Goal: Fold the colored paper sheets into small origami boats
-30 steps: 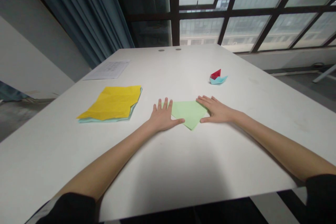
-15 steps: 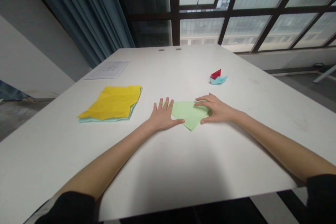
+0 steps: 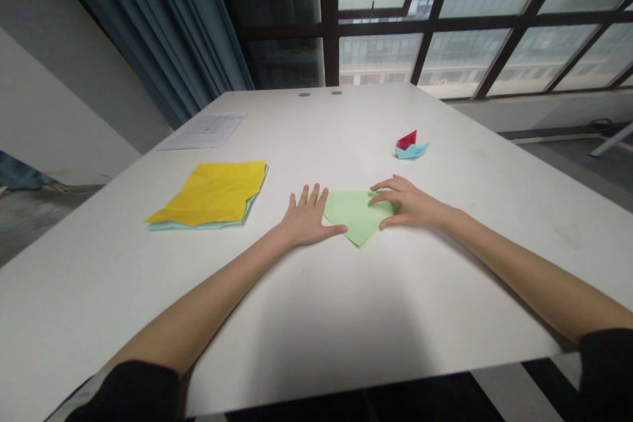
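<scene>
A light green sheet of paper (image 3: 353, 216), folded to a triangle, lies on the white table with its point toward me. My left hand (image 3: 307, 219) lies flat over its left part, fingers spread and thumb stretched along the paper's lower left edge. Over the right corner is my right hand (image 3: 403, 203), its fingers apart and curved, the fingertips on or just above the paper. That right corner is partly hidden under the hand.
A yellow sheet (image 3: 217, 192) lies on light blue sheets to the left. Behind it is a printed page (image 3: 205, 130). A small red and blue folded paper boat (image 3: 411, 146) stands beyond my right hand. The white table's (image 3: 336, 316) front edge runs below my forearms.
My right hand has shifted very slightly to the right. The green paper's near point has moved a touch to the left and toward me. My left hand stays in place.
</scene>
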`<state>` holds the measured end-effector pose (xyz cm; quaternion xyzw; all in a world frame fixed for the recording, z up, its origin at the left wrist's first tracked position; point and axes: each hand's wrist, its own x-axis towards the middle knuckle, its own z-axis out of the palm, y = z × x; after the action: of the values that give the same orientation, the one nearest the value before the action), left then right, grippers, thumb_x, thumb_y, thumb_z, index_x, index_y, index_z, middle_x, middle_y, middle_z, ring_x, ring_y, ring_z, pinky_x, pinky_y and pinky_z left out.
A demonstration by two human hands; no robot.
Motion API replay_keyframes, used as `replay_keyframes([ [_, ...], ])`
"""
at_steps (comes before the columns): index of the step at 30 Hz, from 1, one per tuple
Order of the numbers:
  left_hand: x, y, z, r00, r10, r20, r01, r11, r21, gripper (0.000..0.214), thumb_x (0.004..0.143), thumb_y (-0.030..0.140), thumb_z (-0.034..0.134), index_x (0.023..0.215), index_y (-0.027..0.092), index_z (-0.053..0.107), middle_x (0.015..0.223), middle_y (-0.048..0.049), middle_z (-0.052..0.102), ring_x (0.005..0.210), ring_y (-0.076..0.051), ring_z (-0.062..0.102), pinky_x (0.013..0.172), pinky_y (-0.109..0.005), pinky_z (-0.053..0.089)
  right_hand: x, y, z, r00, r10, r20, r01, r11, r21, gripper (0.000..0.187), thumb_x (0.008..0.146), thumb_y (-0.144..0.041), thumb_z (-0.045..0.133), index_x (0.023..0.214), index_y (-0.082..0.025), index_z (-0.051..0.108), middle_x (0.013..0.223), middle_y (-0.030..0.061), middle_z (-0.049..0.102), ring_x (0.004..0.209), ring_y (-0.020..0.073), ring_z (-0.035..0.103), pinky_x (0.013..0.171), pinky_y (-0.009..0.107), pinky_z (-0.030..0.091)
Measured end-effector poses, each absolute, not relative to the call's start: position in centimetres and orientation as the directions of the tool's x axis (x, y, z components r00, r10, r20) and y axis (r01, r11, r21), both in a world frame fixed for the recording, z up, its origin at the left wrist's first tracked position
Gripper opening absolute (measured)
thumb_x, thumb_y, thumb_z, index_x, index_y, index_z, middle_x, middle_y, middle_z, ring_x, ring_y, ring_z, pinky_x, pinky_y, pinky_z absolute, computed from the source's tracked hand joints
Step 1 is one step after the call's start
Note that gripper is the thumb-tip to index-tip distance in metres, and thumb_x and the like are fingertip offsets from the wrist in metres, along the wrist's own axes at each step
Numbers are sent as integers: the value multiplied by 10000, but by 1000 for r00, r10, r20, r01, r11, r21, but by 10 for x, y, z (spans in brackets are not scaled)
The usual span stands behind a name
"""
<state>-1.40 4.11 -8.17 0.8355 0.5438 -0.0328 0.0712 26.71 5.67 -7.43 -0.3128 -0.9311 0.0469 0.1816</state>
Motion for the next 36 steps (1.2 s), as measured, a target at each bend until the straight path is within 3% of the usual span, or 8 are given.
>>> replay_keyframes([
  [5,-15,43,-81,412,902,-131,909,-396,129,1103,657,852,257,1460,117,78,1515,-163,10,1379,-390,-20,1055,-618,78,260,53,-68,-787,477,391,431,879,-205,229,843,-377,552,968,-220,662,1089,98,625,997,215,558,905,396,403],
  [9,-15,46,-77,382,916,-123,909,-348,228,916,773,766,135,1455,155,154,1520,-122,63,1389,-349,17,1064,-602,96,252,48,-66,-793,471,386,407,881,-240,200,886,-275,476,921,-195,656,937,87,670,871,188,594,823,352,440],
  [14,-15,51,-76,268,958,-104,862,-190,470,759,859,621,-33,1430,208,247,1508,-68,196,1395,-289,100,1083,-574,94,247,42,-65,-614,667,422,519,744,-420,199,870,-294,480,851,-188,647,779,49,678,700,156,600,685,292,458],
  [17,-15,55,-80,199,980,-22,787,-146,599,754,862,622,-23,1405,208,297,1485,-79,275,1385,-284,166,1092,-555,105,244,41,-63,-434,806,402,539,590,-601,194,833,-333,520,824,-186,646,739,29,670,653,140,586,589,251,436],
  [20,-16,59,-84,145,986,85,730,-164,663,752,864,638,29,1397,176,291,1468,-125,304,1371,-280,221,1093,-514,175,241,44,-61,-251,899,358,439,435,-786,213,778,-376,574,804,-174,636,670,12,640,598,124,553,553,242,413],
  [24,-15,57,-85,153,979,138,751,-206,627,832,828,702,176,1422,119,192,1485,-193,222,1378,-309,181,1087,-516,193,239,54,-61,-43,970,241,201,245,-949,249,671,-403,655,745,-168,627,537,-37,535,485,86,456,494,228,372],
  [29,-14,49,-82,244,964,108,845,-266,465,974,735,770,338,1429,108,169,1509,-225,31,1383,-371,63,1068,-567,177,244,63,-66,155,987,48,-23,52,-998,246,578,-369,697,708,-175,618,546,-50,531,449,70,437,463,216,348],
  [36,-16,46,-80,308,951,34,890,-301,343,963,671,801,401,1406,193,269,1521,-184,-16,1375,-403,54,1048,-592,186,260,77,-81,214,977,3,5,2,-1000,206,598,-337,639,723,-181,589,572,-21,557,470,116,486,468,251,378],
])
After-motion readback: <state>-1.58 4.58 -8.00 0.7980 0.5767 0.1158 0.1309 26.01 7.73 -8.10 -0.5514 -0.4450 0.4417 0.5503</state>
